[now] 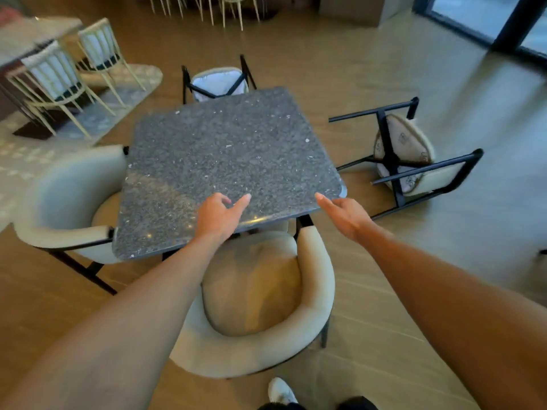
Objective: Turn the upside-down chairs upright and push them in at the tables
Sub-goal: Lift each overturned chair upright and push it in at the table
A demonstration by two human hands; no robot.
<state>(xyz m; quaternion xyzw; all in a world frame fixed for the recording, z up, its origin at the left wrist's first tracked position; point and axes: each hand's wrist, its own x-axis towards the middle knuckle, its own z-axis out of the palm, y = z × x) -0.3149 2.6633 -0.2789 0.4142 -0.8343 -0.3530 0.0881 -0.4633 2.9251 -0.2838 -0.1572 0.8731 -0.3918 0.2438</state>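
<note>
A dark speckled square table point(231, 155) stands in the middle. A cream upholstered chair point(254, 315) stands upright at its near side, seat partly under the top. Another cream chair point(71, 196) is upright at the left side. At the far side an upside-down chair point(217, 81) shows black legs pointing up. To the right a chair point(408, 161) lies overturned on the floor, black legs and seat underside facing me. My left hand point(220, 216) hovers over the table's near edge, fingers loosely extended, holding nothing. My right hand point(343, 214) reaches out flat past the near right corner.
A second table with pale spindle-back chairs point(56, 81) stands at the far left on a patterned rug point(112, 105). More pale chairs point(207, 7) are at the back. Dark window frames point(515, 22) line the far right. My shoe point(281, 390) shows at the bottom.
</note>
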